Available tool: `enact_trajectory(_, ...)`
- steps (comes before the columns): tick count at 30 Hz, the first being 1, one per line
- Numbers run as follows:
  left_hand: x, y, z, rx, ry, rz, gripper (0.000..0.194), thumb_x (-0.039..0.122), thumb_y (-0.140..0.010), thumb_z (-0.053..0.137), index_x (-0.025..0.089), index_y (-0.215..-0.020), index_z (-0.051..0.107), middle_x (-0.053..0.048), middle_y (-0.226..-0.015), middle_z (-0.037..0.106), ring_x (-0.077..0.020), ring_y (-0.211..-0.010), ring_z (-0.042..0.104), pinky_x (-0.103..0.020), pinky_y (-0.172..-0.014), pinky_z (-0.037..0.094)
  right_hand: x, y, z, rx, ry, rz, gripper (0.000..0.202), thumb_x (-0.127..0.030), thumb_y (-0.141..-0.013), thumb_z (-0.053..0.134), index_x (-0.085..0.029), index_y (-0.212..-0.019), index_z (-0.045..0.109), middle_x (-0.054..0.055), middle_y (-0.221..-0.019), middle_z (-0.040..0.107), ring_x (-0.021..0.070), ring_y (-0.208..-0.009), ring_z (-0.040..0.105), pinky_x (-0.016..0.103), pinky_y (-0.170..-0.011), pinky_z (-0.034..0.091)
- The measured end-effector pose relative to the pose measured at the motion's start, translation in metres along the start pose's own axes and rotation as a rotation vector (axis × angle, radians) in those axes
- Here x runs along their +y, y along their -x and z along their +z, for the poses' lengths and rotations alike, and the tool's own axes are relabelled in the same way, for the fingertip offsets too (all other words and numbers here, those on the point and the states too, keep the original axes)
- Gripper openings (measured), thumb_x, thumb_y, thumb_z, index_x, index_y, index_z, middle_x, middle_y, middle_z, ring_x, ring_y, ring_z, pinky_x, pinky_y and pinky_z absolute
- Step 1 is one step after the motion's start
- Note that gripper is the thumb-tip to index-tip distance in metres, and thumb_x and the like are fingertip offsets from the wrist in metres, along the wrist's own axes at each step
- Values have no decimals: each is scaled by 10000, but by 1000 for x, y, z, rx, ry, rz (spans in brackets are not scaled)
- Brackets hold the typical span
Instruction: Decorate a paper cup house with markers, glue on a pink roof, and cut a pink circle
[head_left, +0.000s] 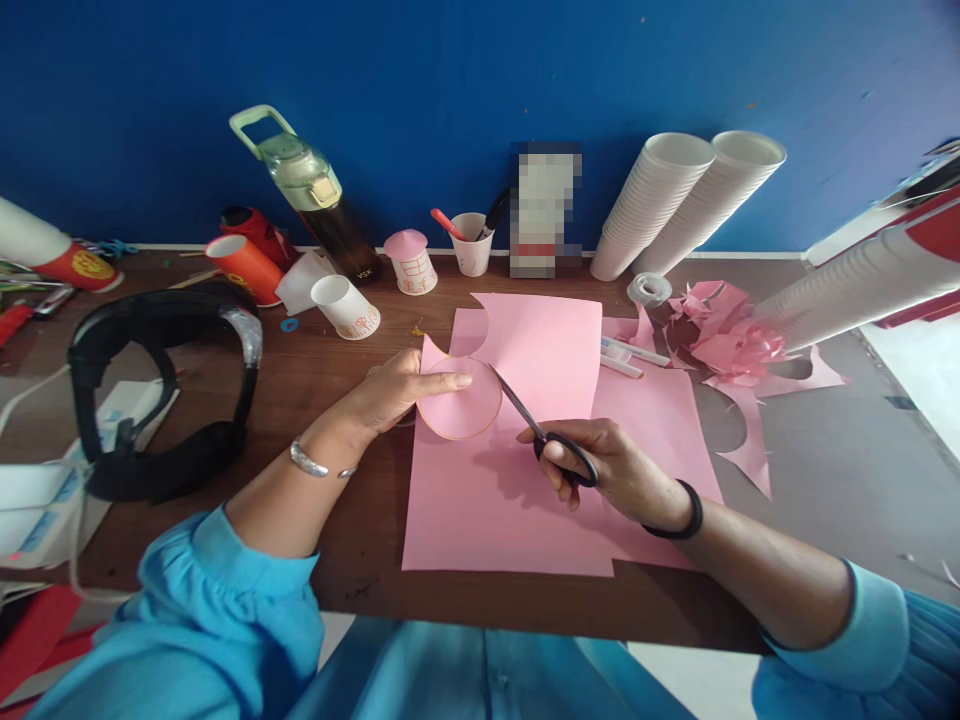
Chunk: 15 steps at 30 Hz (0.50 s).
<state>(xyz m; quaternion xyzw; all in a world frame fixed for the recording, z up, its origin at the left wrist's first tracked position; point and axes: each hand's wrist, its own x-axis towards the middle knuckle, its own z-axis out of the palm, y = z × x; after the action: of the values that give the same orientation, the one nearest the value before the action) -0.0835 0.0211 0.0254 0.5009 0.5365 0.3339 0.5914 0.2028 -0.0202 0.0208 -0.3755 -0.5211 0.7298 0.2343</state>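
Observation:
My left hand (390, 390) pinches a sheet of pink paper (544, 340) at its left side, thumb lying on top. Under the thumb, a circle (461, 412) is outlined on the paper in a brownish line. A curved bite is gone from the sheet's upper left edge. My right hand (611, 468) grips black-handled scissors (519, 402), fingers in the loops. Their blades point up and left, tips at the circle's right edge; they look close together. More pink sheets (480, 520) lie flat beneath both hands.
Pink scraps (746, 345) lie at right beside stacked paper cups (645, 205). Markers (630, 355) and a tape roll (649, 289) sit behind the sheets. Along the wall stand a bottle (330, 215), a pink-roofed cup (409, 262) and a pen cup (472, 250). A black headset (161, 400) occupies the left.

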Motion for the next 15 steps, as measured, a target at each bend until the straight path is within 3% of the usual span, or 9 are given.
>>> enact_trajectory(7, 9, -1, 4, -83, 39, -11, 345, 463, -735, 876, 147, -802, 752, -49, -751, 729, -201, -768, 661, -309, -740, 502, -1, 0, 0, 6, 1, -8, 560, -654, -869, 743, -127, -1056, 728, -34, -580, 594, 100, -468, 539, 260, -476, 493)
enact_trajectory(15, 8, 0, 4, -56, 51, 12, 336, 462, -743, 880, 164, -850, 767, -49, -813, 756, -213, -833, 683, -316, -791, 501, -1, 0, -1, 4, 0, -4, 559, -640, -871, 748, -117, -1070, 726, -37, -576, 590, 97, -469, 539, 258, -477, 504)
